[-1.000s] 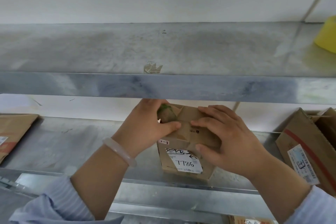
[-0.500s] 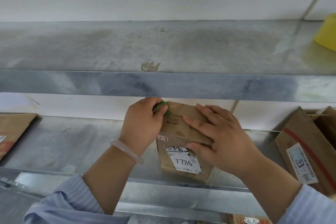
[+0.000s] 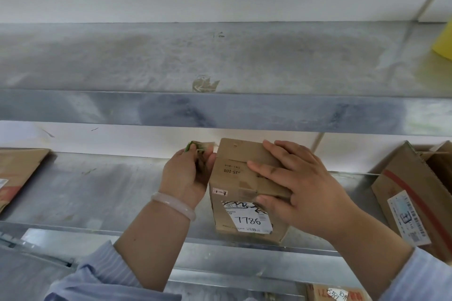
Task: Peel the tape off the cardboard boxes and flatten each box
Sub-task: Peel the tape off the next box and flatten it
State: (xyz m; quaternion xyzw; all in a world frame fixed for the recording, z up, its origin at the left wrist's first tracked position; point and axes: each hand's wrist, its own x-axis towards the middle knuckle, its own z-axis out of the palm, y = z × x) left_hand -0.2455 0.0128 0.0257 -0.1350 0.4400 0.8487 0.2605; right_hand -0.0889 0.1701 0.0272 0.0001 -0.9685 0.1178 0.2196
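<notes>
Your left hand [image 3: 187,176] pinches a crumpled strip of tape [image 3: 198,148] between thumb and curled fingers, just left of the cardboard box [image 3: 234,173]. Your right hand [image 3: 303,193] presses on the box top, fingers [image 3: 266,169] straight and spread, thumb against its front. The box stands beneath those fingers on the metal shelf [image 3: 97,190].

Two hands [image 3: 186,176] [image 3: 308,193], one bracelet [image 3: 173,204], two shelves [image 3: 122,61] [image 3: 97,190], at least four cardboard boxes [image 3: 234,154] [image 3: 403,178] [image 3: 19,168] [image 3: 325,292].
</notes>
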